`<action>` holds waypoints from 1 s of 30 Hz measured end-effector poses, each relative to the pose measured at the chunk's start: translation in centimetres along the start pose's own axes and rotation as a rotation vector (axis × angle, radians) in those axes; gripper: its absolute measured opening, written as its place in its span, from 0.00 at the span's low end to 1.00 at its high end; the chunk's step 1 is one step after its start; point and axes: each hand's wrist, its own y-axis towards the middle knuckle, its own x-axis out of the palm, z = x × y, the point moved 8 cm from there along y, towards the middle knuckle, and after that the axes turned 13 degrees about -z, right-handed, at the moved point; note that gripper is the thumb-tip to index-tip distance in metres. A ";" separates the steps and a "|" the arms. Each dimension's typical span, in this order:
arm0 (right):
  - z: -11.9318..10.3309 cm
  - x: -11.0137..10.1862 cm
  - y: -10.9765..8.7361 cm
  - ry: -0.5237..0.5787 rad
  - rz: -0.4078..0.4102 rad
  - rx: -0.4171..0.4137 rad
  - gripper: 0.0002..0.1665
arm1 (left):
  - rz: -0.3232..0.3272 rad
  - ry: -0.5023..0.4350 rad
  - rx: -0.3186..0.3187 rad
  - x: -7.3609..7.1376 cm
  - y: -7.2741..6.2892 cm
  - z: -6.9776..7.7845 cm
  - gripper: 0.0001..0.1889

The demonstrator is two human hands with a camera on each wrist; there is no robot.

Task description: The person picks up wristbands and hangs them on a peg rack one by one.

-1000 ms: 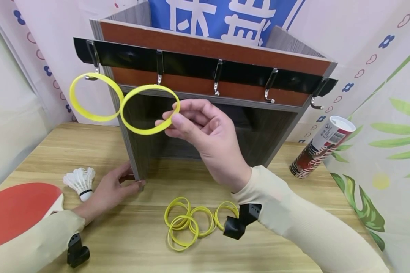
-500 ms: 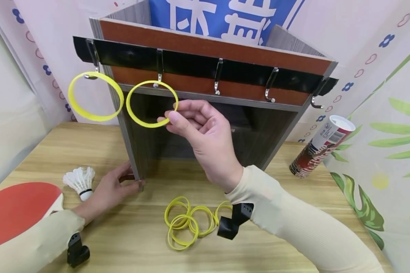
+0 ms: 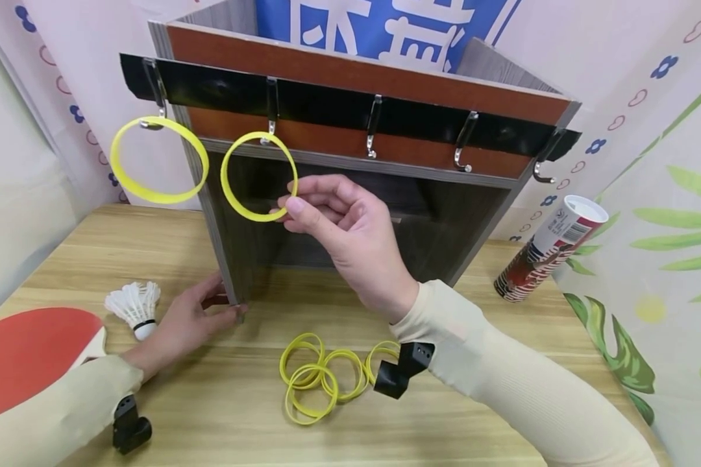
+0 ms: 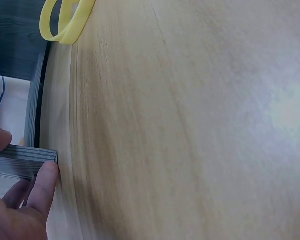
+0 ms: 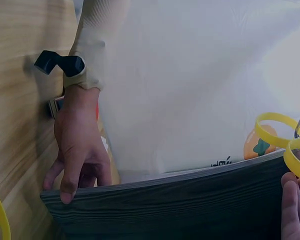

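Note:
My right hand (image 3: 350,237) pinches a thin yellow ring (image 3: 228,185) between thumb and fingers at the ring's lower right. The ring's top lies at the tip of the second hook (image 3: 271,110) from the left; whether the hook goes through it I cannot tell. Another yellow ring (image 3: 119,170) hangs from the leftmost hook (image 3: 156,91). Low on the left, my left hand (image 3: 189,324) grips the bottom front corner of the grey wooden cabinet's side panel (image 3: 215,240). In the left wrist view, thumb and fingers lie on either side of that panel (image 4: 27,154).
Several yellow rings (image 3: 293,395) lie on the wooden table (image 3: 444,415) before the cabinet. A shuttlecock (image 3: 133,303) and a red table tennis bat (image 3: 29,350) lie at left. At right stands a tilted-looking printed tube (image 3: 546,250). More hooks (image 3: 461,146) line the black strip.
My right hand has turned the held ring to face the hooks and brought its top up to the second hook, slightly right of the hanging ring. My left hand keeps its grip.

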 end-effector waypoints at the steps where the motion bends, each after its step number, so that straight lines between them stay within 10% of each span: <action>1: 0.0 0.0 0.0 -0.002 -0.004 0.004 0.15 | -0.001 0.001 -0.001 0.0 0.0 0.0 0.38; 12: 2.5 -0.1 -0.7 -0.019 -0.097 0.129 0.13 | 0.001 0.000 -0.006 0.1 0.1 -0.1 0.39; 30: 14.5 -1.9 -5.5 -0.293 -0.374 0.569 0.14 | 0.009 0.016 -0.015 0.1 0.1 0.0 0.37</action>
